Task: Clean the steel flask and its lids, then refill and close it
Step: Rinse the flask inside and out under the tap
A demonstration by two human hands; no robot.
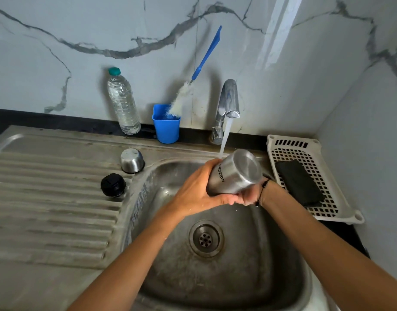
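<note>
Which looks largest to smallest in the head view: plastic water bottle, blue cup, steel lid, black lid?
1. plastic water bottle
2. blue cup
3. steel lid and black lid: they look alike, so no ranking.

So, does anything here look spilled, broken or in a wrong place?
Nothing stands out. The flask is held tilted, base up, over the sink under the running tap; both lids stand on the drainboard.

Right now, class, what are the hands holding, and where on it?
The steel flask, tilted base-up over the sink: left hand around its body, right hand at its lower end.
</note>
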